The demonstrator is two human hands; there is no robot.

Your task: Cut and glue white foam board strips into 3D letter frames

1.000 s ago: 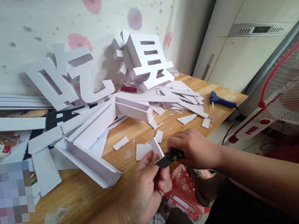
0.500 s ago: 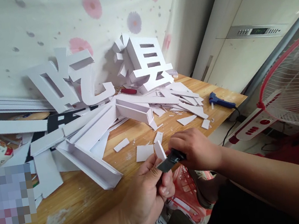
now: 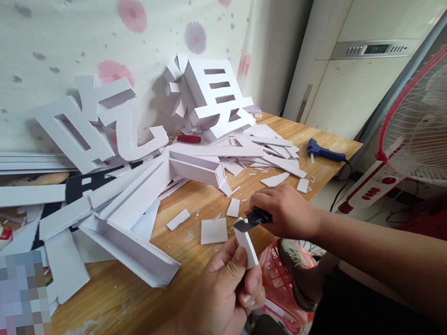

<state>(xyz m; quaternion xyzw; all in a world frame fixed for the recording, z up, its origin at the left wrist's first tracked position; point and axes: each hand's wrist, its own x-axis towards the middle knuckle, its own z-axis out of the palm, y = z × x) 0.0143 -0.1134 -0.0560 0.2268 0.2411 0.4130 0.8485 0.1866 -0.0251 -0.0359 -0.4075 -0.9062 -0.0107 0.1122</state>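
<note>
My left hand (image 3: 222,302) pinches a small white foam-board strip (image 3: 246,247) upright between thumb and fingers, just off the near edge of the wooden table (image 3: 120,295). My right hand (image 3: 286,211) grips a black utility knife (image 3: 252,220) whose blade tip sits at the top end of the strip. A square white offcut (image 3: 213,230) lies on the table right behind the strip.
Large white foam-board characters (image 3: 213,96) lean on the flowered wall. Long foam channels (image 3: 129,209) and scraps litter the table. A blue glue gun (image 3: 324,151) lies at the far right edge. A red-rimmed fan (image 3: 435,124) stands right; a red basket (image 3: 277,288) sits below.
My right hand has drawn the knife up and away, off the strip's side to its top end. My left hand has lowered slightly, and more of the strip shows.
</note>
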